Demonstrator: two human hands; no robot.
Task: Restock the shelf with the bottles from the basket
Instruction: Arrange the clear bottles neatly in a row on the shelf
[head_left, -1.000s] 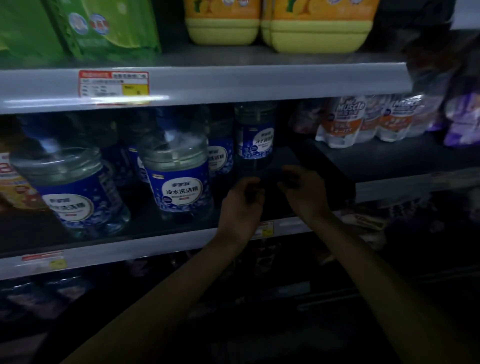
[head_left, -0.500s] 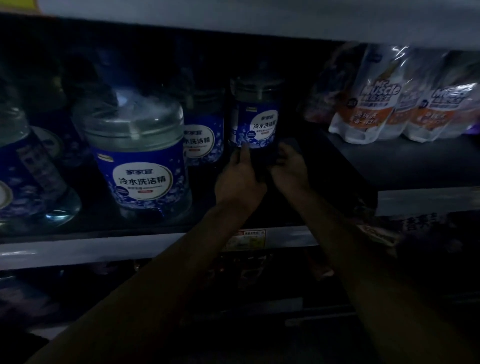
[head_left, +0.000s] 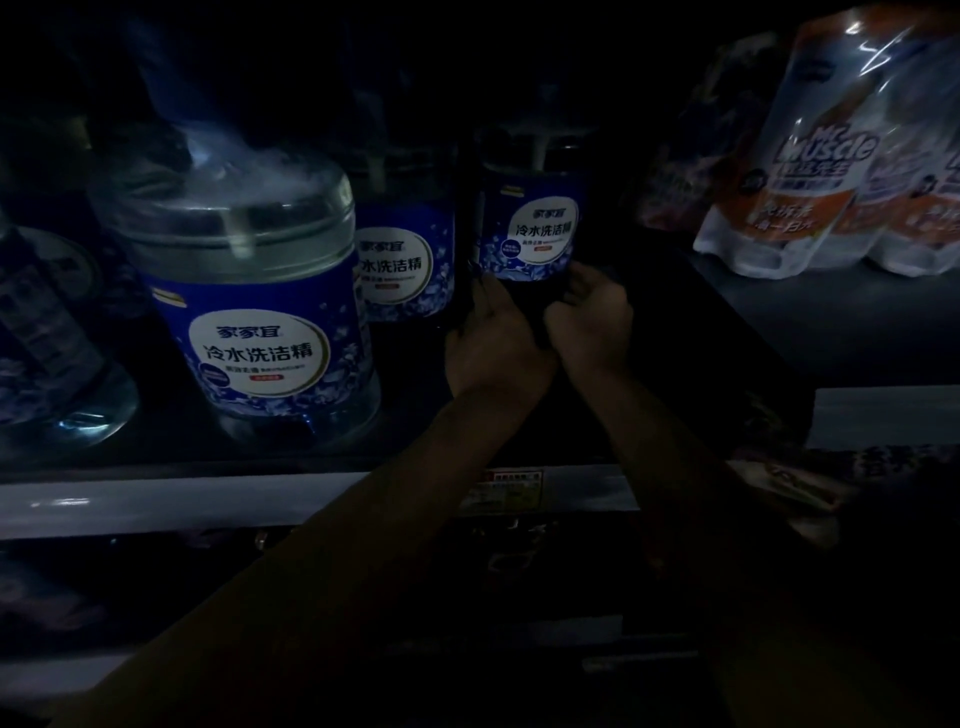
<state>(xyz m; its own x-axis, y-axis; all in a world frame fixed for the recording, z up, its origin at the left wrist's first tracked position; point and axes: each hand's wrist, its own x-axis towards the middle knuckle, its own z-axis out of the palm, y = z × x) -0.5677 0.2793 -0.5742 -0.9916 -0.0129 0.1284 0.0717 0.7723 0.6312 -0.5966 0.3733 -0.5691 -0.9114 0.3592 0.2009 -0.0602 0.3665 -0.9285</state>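
Both your hands clasp the bottle (head_left: 530, 228) at its foot: your left hand (head_left: 493, 338) lies against its left side and your right hand (head_left: 592, 317) curls round its right. The bottle is upright, deep in the shelf (head_left: 156, 499); the dark hides whether its base touches. Just left of your grip stands a second bottle (head_left: 405, 260), and nearer you and further left a big bottle (head_left: 260, 312). Well right of your grip lie pouches (head_left: 810, 171).
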